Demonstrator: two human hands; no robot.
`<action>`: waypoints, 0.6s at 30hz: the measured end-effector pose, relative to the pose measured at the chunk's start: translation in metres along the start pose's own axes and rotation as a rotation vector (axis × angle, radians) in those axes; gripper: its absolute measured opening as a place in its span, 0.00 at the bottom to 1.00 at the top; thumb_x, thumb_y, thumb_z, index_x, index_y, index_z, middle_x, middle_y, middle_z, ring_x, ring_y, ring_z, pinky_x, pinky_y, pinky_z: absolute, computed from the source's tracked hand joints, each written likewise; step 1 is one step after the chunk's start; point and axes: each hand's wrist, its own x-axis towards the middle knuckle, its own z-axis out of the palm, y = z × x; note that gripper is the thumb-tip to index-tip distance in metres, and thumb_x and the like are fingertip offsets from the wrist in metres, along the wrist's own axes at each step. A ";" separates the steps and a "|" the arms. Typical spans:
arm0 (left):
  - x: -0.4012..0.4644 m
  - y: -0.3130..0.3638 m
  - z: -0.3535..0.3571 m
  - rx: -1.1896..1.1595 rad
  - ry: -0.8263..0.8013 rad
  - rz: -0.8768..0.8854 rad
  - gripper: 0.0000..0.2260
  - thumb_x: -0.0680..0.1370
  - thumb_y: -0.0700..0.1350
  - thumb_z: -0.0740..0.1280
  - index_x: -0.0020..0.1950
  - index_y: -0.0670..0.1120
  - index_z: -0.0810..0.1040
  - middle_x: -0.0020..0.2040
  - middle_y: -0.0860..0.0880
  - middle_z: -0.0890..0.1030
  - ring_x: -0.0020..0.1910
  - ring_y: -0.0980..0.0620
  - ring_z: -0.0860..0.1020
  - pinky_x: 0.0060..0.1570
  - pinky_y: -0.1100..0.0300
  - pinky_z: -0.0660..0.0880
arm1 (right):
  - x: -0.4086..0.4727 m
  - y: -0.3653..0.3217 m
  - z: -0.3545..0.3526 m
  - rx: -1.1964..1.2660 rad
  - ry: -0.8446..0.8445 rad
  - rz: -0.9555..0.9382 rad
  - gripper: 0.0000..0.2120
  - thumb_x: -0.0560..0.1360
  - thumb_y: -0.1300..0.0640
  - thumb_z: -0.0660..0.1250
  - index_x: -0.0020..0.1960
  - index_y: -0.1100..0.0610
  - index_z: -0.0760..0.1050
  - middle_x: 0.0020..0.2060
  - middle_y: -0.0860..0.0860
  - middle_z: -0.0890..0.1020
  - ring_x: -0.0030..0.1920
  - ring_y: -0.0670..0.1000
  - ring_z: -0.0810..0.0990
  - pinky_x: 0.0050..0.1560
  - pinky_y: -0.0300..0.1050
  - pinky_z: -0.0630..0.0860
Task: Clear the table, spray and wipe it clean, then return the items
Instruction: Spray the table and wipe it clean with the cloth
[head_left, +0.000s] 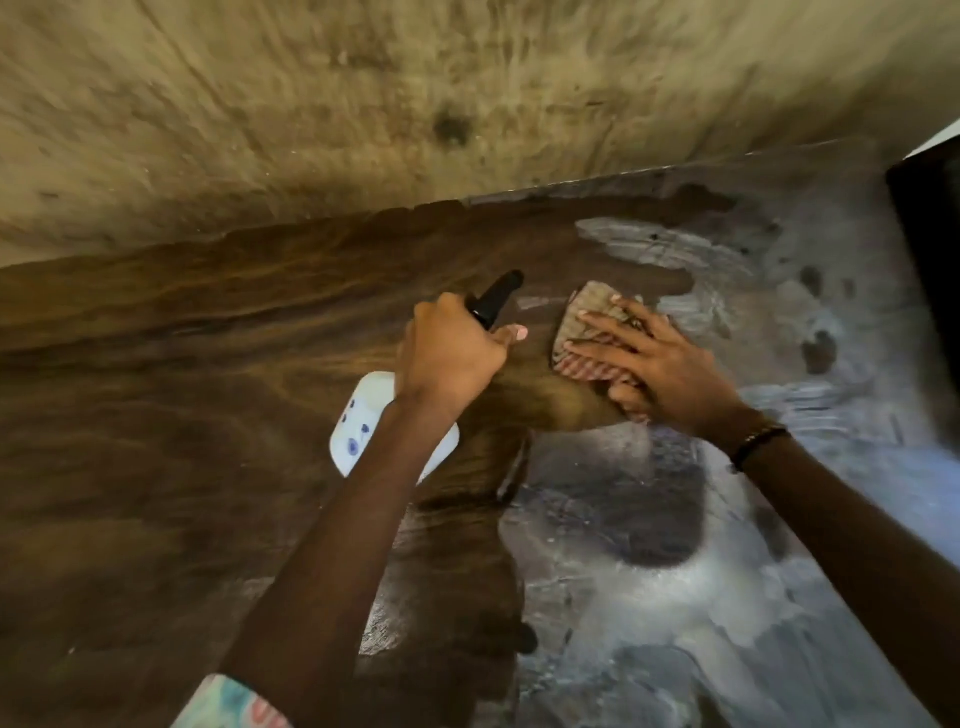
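My left hand (452, 358) grips the neck of a white spray bottle (363, 426) with a black nozzle (496, 299), held just above the dark wooden table (182, 415). The nozzle points toward the wall. My right hand (660, 364) presses flat, fingers spread, on a folded red-and-beige checked cloth (587, 325) lying on the table right of the bottle. Wet, shiny streaks (675, 571) cover the table's right half.
A stained beige wall (363, 104) runs along the table's far edge. A dark object (930, 249) stands at the far right edge of view. A thin dark stick-like item (511, 470) lies on the table near my left forearm.
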 end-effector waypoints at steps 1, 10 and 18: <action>0.000 0.008 0.008 -0.012 -0.013 0.007 0.25 0.67 0.60 0.73 0.54 0.43 0.76 0.41 0.51 0.71 0.44 0.48 0.75 0.42 0.54 0.74 | -0.006 0.009 -0.004 0.010 -0.009 0.036 0.32 0.77 0.35 0.39 0.71 0.48 0.65 0.73 0.53 0.65 0.74 0.62 0.58 0.71 0.59 0.63; -0.002 0.045 0.053 0.167 -0.047 0.101 0.24 0.68 0.61 0.72 0.53 0.44 0.79 0.49 0.42 0.81 0.51 0.41 0.80 0.50 0.50 0.78 | -0.019 0.036 -0.006 0.017 -0.005 0.102 0.31 0.75 0.35 0.42 0.72 0.46 0.65 0.74 0.50 0.64 0.74 0.60 0.58 0.67 0.59 0.68; 0.010 0.051 0.048 0.155 0.024 0.043 0.25 0.69 0.61 0.71 0.54 0.42 0.77 0.51 0.42 0.79 0.51 0.41 0.79 0.49 0.49 0.75 | -0.016 0.067 -0.009 0.070 0.151 0.220 0.24 0.77 0.46 0.58 0.72 0.49 0.65 0.74 0.50 0.63 0.74 0.62 0.56 0.67 0.62 0.65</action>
